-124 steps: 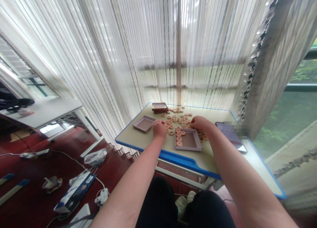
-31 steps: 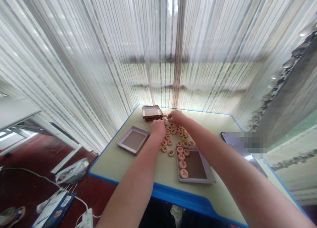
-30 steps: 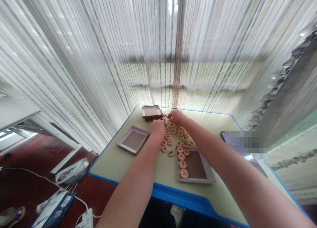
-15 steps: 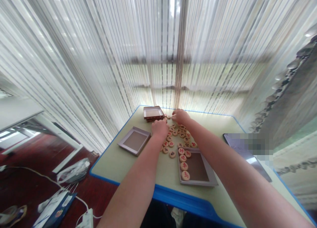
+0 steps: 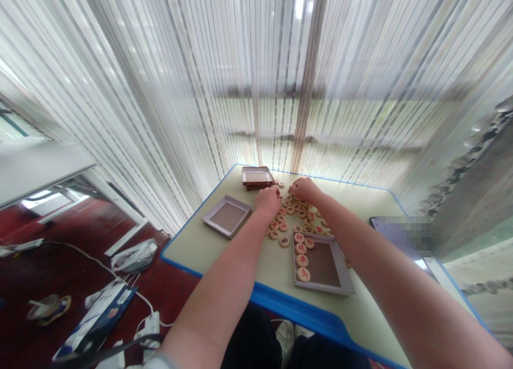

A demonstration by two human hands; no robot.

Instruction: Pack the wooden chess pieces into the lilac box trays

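Note:
Round wooden Chinese chess pieces [image 5: 302,213] with red and black characters lie loose across the middle of the table. My left hand [image 5: 269,201] is at the left side of this spread, fingers curled together; what they hold, if anything, is hidden. At the far side, my right hand [image 5: 305,189] has its fingers bent down at the pieces, and its grip is hidden too. Nearer my body is an open shallow box [image 5: 343,273] with several red-character pieces [image 5: 302,260] along its left wall and another beside them. An open tray [image 5: 209,223] stands left of my left hand.
A brown-sided box [image 5: 257,187] sits at the table's far left. On the right lies a tablet-like device [image 5: 395,241], partly blurred out. The table [image 5: 188,251] has a blue edge, with a curtain [image 5: 224,64] behind. Cables and bags [image 5: 134,257] are on the floor at left.
The view has shifted, so the table appears slightly to the right. My left hand has moved farther in towards my right hand, its fingers now turned to the pieces. The pieces in the box are unchanged.

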